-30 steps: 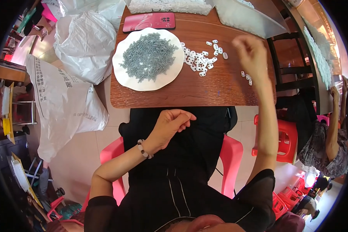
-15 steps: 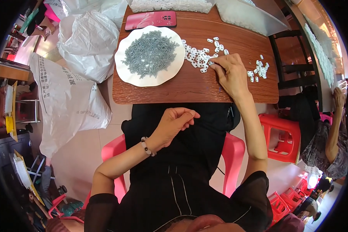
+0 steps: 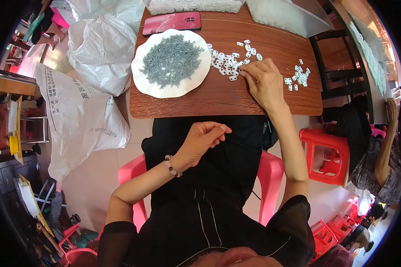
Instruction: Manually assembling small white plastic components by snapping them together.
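Note:
My right hand [image 3: 263, 84] reaches over the brown table, thumb and forefinger pinched at the right edge of a loose pile of small white two-holed plastic pieces [image 3: 225, 63]. One white piece appears to be between those fingertips, mostly covered by them. In front of the table edge, above my lap, my left hand [image 3: 202, 141] is closed, thumb pressed to the curled forefinger; whatever it may hold is too small to see. Left of the pile stands a white wavy-rimmed plate [image 3: 142, 86] heaped with short grey rods [image 3: 171, 60].
A second group of white pieces [image 3: 302, 76] lies at the table's right. Behind the plate rests a red phone [image 3: 171, 23]. Clear bins [image 3: 283, 20] of white pieces line the far edge. White sacks [image 3: 78, 120] stand left; a red stool [image 3: 327, 155] and another person's arm [image 3: 384, 142] are right.
The view has shifted slightly. My right fingertips have moved a little up and left against the pile's edge. My left hand stays closed in nearly the same place.

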Demonstrator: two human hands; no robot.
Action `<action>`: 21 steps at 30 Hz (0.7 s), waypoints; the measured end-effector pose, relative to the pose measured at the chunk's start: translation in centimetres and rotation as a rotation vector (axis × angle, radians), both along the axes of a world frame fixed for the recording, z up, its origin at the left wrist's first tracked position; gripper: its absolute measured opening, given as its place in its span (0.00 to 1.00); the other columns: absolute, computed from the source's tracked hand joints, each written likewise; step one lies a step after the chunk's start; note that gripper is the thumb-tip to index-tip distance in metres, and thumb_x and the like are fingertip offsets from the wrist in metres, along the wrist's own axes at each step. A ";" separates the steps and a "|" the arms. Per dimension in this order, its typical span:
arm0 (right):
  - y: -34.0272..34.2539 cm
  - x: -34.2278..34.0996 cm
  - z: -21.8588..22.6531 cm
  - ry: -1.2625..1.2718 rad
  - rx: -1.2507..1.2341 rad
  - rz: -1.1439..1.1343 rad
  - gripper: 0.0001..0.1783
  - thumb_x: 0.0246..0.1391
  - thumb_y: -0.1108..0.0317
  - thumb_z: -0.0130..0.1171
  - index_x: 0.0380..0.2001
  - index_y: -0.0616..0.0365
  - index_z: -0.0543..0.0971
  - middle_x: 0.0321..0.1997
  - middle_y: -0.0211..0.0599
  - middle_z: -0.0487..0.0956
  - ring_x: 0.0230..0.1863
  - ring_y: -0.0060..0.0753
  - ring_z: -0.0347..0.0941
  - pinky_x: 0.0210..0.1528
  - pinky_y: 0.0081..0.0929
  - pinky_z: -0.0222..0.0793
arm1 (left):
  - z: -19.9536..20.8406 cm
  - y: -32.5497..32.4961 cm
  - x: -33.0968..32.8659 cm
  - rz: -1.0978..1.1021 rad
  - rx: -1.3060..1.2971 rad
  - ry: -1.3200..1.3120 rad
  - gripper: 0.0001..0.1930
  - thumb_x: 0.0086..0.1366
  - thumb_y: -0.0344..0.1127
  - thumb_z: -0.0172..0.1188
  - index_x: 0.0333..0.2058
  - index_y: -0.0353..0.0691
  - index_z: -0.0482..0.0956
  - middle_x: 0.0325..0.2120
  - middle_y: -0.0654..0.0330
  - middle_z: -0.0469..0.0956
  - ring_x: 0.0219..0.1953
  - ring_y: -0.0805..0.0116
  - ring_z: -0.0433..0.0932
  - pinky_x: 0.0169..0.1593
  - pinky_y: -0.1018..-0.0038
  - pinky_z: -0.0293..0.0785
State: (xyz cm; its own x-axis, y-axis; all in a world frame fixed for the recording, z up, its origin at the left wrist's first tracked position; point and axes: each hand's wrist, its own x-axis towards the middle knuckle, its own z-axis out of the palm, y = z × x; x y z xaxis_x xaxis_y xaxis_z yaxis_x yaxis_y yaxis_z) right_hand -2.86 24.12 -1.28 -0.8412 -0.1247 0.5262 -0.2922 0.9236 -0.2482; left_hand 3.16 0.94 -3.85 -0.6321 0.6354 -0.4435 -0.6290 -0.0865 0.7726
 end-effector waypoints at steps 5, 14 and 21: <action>-0.4 -0.1 0.1 0.014 0.159 -0.023 0.05 0.47 0.72 0.65 0.30 0.56 0.81 0.31 0.32 0.79 0.36 0.37 0.72 0.37 0.34 0.70 | 0.1 0.2 -0.1 0.001 -0.026 0.002 0.13 0.67 0.38 0.55 0.37 0.33 0.81 0.21 0.69 0.73 0.22 0.84 0.65 0.27 0.86 0.60; -0.8 0.9 -0.2 -0.017 -0.137 0.009 0.04 0.49 0.75 0.60 0.31 0.58 0.79 0.28 0.38 0.76 0.36 0.44 0.69 0.37 0.37 0.68 | 0.4 0.2 -0.8 0.058 0.010 0.052 0.12 0.67 0.38 0.56 0.38 0.34 0.81 0.22 0.70 0.74 0.22 0.84 0.66 0.27 0.86 0.61; -4.5 5.1 3.1 0.039 -0.220 0.172 0.09 0.43 0.81 0.63 0.30 0.60 0.77 0.29 0.37 0.76 0.33 0.43 0.69 0.35 0.33 0.66 | 1.9 0.6 -1.4 0.122 0.030 0.037 0.14 0.68 0.42 0.56 0.40 0.35 0.80 0.29 0.63 0.80 0.27 0.81 0.74 0.32 0.85 0.69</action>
State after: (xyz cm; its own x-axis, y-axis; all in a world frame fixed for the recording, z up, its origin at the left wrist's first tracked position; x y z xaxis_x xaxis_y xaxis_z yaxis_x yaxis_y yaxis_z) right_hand 2.29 19.66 1.82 -0.7964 -0.1429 0.5877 -0.4529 0.7849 -0.4228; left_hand 1.77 1.54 -1.90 -0.7211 0.5655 -0.4004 -0.5833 -0.1836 0.7912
